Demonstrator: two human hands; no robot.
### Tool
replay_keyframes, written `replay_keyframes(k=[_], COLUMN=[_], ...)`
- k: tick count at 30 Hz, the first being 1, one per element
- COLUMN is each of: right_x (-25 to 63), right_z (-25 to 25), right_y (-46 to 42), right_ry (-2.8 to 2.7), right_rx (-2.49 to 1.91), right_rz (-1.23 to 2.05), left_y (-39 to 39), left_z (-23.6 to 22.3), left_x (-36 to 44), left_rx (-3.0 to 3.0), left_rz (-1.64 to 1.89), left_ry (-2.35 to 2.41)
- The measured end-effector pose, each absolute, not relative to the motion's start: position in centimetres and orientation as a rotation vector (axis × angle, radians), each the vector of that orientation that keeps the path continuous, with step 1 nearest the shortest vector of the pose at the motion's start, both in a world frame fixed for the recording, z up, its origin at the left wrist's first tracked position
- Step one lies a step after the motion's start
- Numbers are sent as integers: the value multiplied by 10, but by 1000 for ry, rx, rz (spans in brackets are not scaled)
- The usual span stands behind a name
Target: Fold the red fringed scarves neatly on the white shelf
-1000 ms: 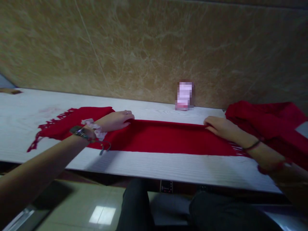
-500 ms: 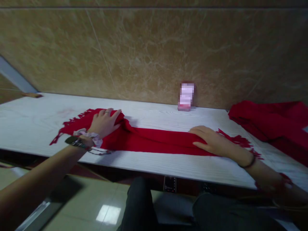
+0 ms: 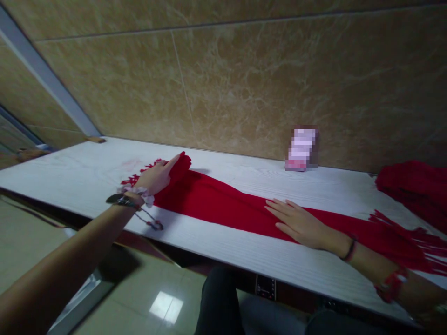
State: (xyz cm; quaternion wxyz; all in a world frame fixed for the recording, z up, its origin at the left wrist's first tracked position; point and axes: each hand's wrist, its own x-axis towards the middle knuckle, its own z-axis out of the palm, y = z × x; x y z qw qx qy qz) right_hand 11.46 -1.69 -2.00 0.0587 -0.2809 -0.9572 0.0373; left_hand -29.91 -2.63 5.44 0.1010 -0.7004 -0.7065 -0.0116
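A long red fringed scarf stretches across a white wood-grain table. At its left end my left hand grips a gathered part of the cloth, index finger reaching along the raised fold. Some of its other fingers are hidden by the hand and the scarf. My right hand lies flat on the middle of the scarf, fingers extended and slightly apart. Fringe shows behind my left hand and at the far right end, beyond my right wrist.
Against the tiled wall leans a phone-like upright object, its face blurred out. More red cloth is heaped at the right end of the white table. My knees are below the front edge.
My left hand has gone from spread on the cloth to gripping it. The scarf now extends further right past my right hand and lies flatter in the middle. The view has shifted and tilted.
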Motion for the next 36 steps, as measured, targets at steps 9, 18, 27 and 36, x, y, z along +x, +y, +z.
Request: replay_keyframes(k=[9,18,27,36], right_x=[173,170,174,194], right_z=[-25,-22,-15,-2], right_y=[1,-1,-13,-39], right_ry=[-2885,-2824,-2668,-2587], right_rx=[-992,-1012,-1030,-1005], right_rz=[155,120,24,-34], left_y=[-29,10,47,-13], left_z=[62,45,49,57], left_x=[-364,-282,-199,-217], left_rx=[-1777,-2213,-2699,-2605], left_rz=[99,150,457,291], left_ry=[-2168,-1740,-1438,-1523])
